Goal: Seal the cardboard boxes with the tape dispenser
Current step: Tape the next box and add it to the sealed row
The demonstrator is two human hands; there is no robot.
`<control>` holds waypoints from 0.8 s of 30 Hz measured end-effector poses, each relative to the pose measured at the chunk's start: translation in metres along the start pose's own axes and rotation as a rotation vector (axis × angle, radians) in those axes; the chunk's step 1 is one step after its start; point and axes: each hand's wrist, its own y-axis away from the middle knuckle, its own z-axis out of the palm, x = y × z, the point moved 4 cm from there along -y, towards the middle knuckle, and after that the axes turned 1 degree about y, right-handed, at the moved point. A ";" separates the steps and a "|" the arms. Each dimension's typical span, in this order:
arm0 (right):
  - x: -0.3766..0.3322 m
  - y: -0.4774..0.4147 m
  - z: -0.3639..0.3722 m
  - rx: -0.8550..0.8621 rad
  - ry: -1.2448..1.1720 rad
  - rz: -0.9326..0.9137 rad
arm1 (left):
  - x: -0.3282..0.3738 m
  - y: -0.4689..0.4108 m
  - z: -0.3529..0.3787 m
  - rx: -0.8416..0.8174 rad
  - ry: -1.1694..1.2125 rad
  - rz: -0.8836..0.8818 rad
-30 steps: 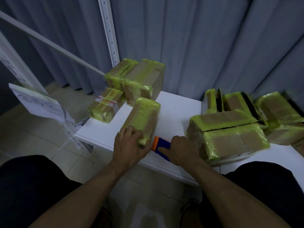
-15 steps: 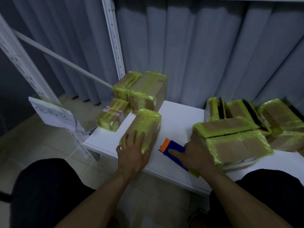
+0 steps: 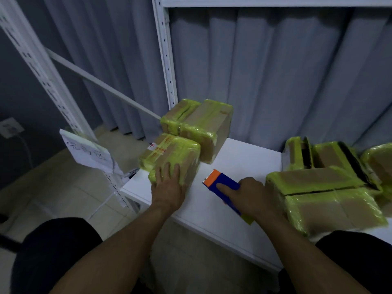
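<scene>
Head view: tape dispenser (image 3: 221, 183) lies inside right hand (image 3: 252, 195) grip.

Handwritten paper sign (image 3: 87, 153), box label (image 3: 156, 147): illegible.

left forearm (image 3: 127, 240): bare, reaches forward from lower left, wrist straight | left grip (image 3: 168, 187): palm down, fingers straight and spread, flat on taped box (image 3: 182, 151) | right forearm (image 3: 297, 240): bare, angles in from lower right | right grip (image 3: 252, 195): curled round tape dispenser (image 3: 224, 184), index finger laid along its top
</scene>
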 end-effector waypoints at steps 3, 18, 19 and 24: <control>-0.002 -0.008 -0.002 0.002 -0.052 -0.005 | -0.001 -0.023 0.006 -0.038 0.058 0.018; 0.007 0.054 -0.077 0.187 -0.461 0.093 | 0.073 0.027 -0.079 0.187 0.434 0.426; 0.015 0.062 -0.086 0.215 -0.508 0.105 | 0.088 0.036 -0.085 0.169 0.449 0.445; 0.070 0.097 -0.133 0.404 -0.641 0.189 | 0.171 0.074 -0.103 -0.043 0.412 0.564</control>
